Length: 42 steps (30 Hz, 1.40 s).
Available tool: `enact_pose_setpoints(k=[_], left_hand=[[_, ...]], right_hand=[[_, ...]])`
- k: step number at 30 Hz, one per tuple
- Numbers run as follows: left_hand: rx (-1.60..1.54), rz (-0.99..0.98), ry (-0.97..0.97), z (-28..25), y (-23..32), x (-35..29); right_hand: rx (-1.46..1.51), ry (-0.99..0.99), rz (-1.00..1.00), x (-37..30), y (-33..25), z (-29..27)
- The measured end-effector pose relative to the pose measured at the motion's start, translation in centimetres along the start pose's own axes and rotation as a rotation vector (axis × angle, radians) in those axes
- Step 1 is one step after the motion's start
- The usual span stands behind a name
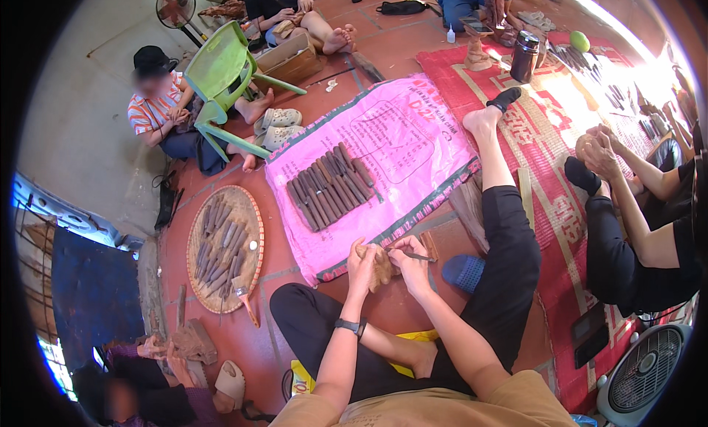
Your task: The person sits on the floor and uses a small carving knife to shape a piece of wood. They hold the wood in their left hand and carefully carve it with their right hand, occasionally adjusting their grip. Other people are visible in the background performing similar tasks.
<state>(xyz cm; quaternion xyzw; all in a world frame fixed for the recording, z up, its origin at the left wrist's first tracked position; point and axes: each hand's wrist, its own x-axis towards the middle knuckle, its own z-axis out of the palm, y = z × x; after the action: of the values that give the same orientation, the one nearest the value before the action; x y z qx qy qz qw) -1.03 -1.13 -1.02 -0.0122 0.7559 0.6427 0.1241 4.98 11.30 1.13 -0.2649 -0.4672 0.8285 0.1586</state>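
Observation:
My left hand (361, 265) is closed around a light brown piece that looks like carved wood (383, 271), held above the floor between my bent legs. My right hand (411, 265) is closed on a thin dark carving tool (422, 257), its fingers close against the piece. The tool's working end is hidden by my fingers. Just ahead of my hands lies a pink plastic sack (413, 184), spread flat. Rows of dark brown carving tool handles (332, 189) rest side by side on it.
At left, a round woven tray (254, 272) carries several dark tools and a brush (246, 301). A blue slipper (463, 272) sits by my right leg. A green chair (221, 73), a dark flask (524, 57) and a fan (645, 368) stand around. Co-workers sit on several sides.

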Motion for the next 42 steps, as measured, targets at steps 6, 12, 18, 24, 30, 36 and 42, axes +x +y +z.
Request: enact_pose_setpoints(k=[6, 12, 18, 24, 30, 36, 42], left_hand=[[-0.157, -0.019, -0.008, 0.6, 1.4, -0.1], [0.065, 0.044, 0.033, 0.9, 0.8, 0.3], [0.068, 0.089, 0.067, 0.4, 0.0, 0.8], [0.015, 0.004, 0.063, 0.8, 1.5, -0.2], [0.119, -0.026, 0.087, 0.9, 1.7, 0.0], [0.089, 0.028, 0.078, 0.8, 0.8, 0.3], [-0.023, -0.041, 0.064, 0.7, 1.1, 0.0]], right_hand=[[-0.052, -0.013, 0.009, 0.3, 0.5, -0.3], [-0.076, -0.009, -0.011, 0.4, 1.1, -0.4], [-0.054, -0.033, 0.01, 0.0, 0.6, -0.2], [-0.106, -0.036, -0.021, 0.3, 1.5, -0.8], [-0.302, -0.069, -0.093, 0.4, 1.7, -0.9], [-0.258, -0.091, -0.094, -0.2, 0.0, -0.2], [0.053, -0.113, 0.175, -1.1, -2.4, 0.1]])
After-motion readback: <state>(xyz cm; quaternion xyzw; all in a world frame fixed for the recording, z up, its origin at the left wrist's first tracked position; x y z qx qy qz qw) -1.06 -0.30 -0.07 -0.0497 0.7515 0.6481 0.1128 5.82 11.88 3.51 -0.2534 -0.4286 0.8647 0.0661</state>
